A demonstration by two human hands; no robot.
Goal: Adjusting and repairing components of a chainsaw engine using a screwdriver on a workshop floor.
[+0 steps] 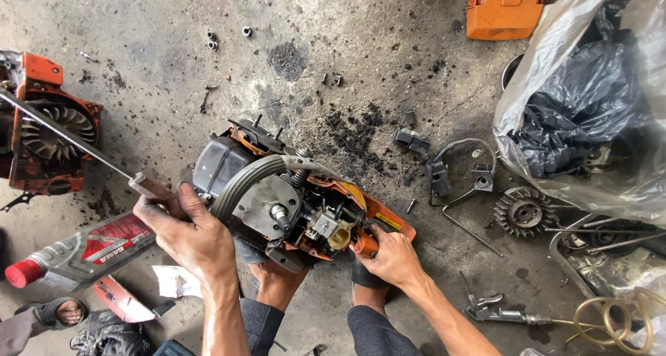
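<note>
Chainsaw body [291, 200], orange and black with its covers off, lies on a stained, oily concrete floor [173, 64], just ahead of the person's two feet and knees at the bottom of the view. Left hand [184, 231] rests against the saw's rear end, fingers wrapped around the brown handle of a long metal tool [69, 137] whose shaft runs away up and to the left. Right hand [392, 255] is closed on the orange front corner of the saw, thumb pressed near a small orange part; what the fingers grip underneath is hidden.

Beside the left hand lies a grey oil bottle [80, 252] with a red cap, on its side. To the right, near the right forearm, an air blow gun [496, 313] with a coiled hose lies on the floor.

Farther out, a finned flywheel [524, 212] sits right of the saw, next to a clear plastic bag [590, 99] holding black material. A second stripped orange engine housing [45, 130] sits at the left edge. Loose nuts [211, 40], dark grit and an orange cover [505, 9] lie at the far side.
</note>
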